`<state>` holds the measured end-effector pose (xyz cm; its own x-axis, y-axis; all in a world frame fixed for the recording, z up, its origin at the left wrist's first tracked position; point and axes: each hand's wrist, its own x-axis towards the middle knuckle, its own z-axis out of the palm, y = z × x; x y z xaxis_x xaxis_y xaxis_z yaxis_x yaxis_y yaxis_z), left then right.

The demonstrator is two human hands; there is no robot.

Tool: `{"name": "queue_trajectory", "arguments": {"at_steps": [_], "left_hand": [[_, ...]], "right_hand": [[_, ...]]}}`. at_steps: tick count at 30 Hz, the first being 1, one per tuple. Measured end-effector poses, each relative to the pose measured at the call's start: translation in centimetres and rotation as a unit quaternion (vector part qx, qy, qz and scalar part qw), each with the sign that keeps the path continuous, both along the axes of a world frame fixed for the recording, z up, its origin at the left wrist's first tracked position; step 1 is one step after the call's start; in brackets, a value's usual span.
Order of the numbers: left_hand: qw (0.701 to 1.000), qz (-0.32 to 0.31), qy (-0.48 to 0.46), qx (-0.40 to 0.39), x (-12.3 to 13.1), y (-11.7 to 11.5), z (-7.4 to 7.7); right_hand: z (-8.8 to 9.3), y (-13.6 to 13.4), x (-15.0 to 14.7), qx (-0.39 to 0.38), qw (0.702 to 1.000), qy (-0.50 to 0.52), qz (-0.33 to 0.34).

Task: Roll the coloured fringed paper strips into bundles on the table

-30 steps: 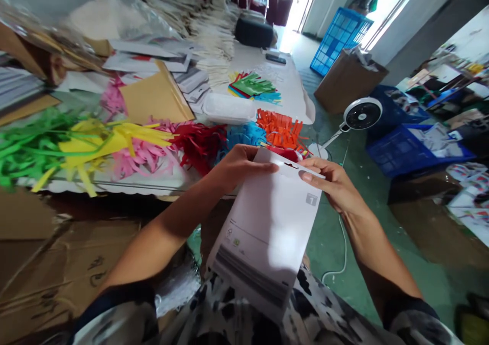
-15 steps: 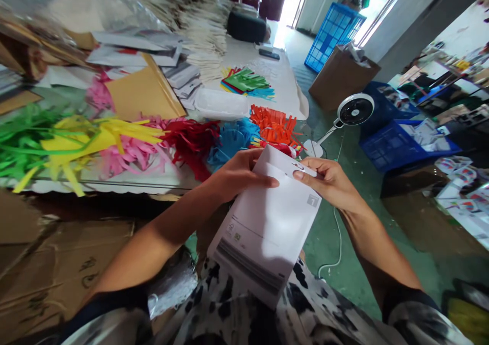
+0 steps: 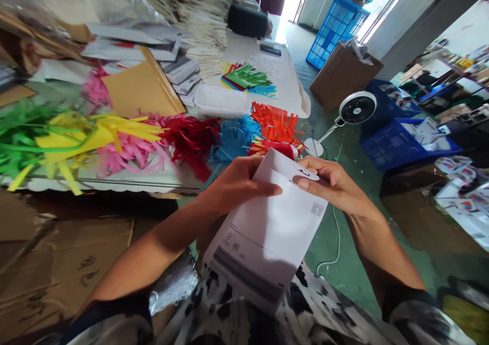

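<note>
A white printed paper packet (image 3: 263,233), envelope-like with a small hole near its top edge, is held tilted in front of my body. My left hand (image 3: 244,182) grips its upper left edge, thumb flat across the front and fingers hidden behind. At the upper right, my right hand (image 3: 328,182) pinches the packet with the thumb in front and fingers curled at the back. Just beyond the packet's top lie red-and-yellow fringed strips (image 3: 277,147) and an orange fringe bundle (image 3: 275,121) on the table.
Green (image 3: 26,131), yellow (image 3: 99,133), dark red (image 3: 191,138) and blue (image 3: 235,136) fringe bundles line the near table edge. Behind them are a white tray (image 3: 221,100) and a brown envelope (image 3: 141,87). A fan (image 3: 357,108) stands at right; a cardboard box (image 3: 87,273) sits below left.
Both hands and the packet have shifted slightly down. The right thumb has moved a little, and more of the hole near the packet's top shows.
</note>
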<state>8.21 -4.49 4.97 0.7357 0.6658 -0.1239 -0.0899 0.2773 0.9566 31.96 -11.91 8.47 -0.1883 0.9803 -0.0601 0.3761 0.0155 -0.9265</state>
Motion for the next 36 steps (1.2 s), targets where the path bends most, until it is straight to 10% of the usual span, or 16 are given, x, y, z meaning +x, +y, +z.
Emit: {"name": "queue_trajectory", "arguments": {"at_steps": [36], "left_hand": [[0.996, 0.077, 0.035, -0.043, -0.2, 0.3, -0.6]], "right_hand": [[-0.3, 1.8, -0.8, -0.044, 0.998, -0.01, 0.045]]}}
